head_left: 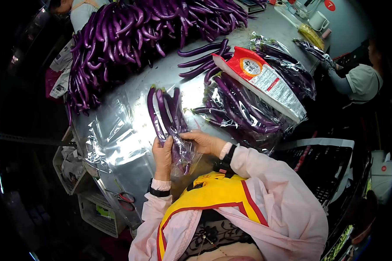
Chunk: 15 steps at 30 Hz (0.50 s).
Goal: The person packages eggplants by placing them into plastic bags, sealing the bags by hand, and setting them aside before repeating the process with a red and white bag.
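Several long purple eggplants (163,111) stand out of a clear plastic bag (184,153) that covers their lower ends, near the table's front edge. My left hand (162,158) is closed around their left side, with the thumb on top. On the other side, my right hand (204,143) is closed at the bag, its fingertips against the film and part of the grip hidden. To the right lie bagged eggplants (239,106), and a red and white printed packet (261,78) rests on them.
A large heap of loose eggplants (130,32) fills the back left of the metal table (137,82). Flat clear film (113,130) lies at left, near red-handled scissors (126,197). Crates (98,213) stand below the left edge. A co-worker (363,82) handles a bag at right.
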Motion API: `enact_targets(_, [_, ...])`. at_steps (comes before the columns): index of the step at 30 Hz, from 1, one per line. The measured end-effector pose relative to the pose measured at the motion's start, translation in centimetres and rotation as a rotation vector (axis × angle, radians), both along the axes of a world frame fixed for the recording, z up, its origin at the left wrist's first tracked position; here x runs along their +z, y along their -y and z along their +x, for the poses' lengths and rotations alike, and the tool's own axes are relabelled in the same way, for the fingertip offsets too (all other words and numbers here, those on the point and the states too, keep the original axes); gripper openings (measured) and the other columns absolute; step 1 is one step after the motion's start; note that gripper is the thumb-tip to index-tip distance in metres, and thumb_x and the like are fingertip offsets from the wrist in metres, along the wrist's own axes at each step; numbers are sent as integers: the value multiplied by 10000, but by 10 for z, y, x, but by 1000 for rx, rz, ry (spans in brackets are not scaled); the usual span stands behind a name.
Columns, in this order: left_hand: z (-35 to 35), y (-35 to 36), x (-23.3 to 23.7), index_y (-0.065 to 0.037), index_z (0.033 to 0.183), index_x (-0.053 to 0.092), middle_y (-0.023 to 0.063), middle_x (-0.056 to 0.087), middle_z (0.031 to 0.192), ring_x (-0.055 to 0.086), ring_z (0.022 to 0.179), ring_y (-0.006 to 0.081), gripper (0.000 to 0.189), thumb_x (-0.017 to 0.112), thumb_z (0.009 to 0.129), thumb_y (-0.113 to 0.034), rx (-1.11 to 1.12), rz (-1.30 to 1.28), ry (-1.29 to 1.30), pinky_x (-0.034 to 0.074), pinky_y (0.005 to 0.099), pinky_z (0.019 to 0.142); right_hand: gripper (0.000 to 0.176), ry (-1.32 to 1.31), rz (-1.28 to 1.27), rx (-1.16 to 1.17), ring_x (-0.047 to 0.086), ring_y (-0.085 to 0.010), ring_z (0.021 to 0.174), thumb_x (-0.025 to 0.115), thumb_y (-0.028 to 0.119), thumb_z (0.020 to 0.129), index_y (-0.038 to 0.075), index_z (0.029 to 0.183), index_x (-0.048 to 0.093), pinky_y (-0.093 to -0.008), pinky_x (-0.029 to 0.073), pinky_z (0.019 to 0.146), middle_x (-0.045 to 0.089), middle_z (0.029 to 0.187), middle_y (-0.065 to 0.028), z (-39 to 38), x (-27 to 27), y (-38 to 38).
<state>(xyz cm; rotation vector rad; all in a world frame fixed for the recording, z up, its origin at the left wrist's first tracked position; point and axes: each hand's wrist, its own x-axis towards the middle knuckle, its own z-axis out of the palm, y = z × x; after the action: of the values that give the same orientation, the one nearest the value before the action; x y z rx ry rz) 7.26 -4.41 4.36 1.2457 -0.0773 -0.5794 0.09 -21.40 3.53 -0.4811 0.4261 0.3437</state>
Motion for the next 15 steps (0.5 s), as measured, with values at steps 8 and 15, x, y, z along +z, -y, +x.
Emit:
enact_targets(8, [23,52,33,49,1240,610,77,658,905,558,635,115,508,376,1099,-378,-354,-219,252,461,244,581,434,226,-786,-390,664,-143,929,652,4,831,-4,1258,577,-306,540,862,687,1073,-75,-114,162,42])
enact_targets(15, [-12,250,97,-90,1436,433,204,408,1493,609,1111,387,653,677,835,-21,-690,55,1358,559,386,880,420,219,-1476,-870,649,-113,912,688,-7,806,4,1217,602,-255,498,851,692,1060,-64,-183,267,118])
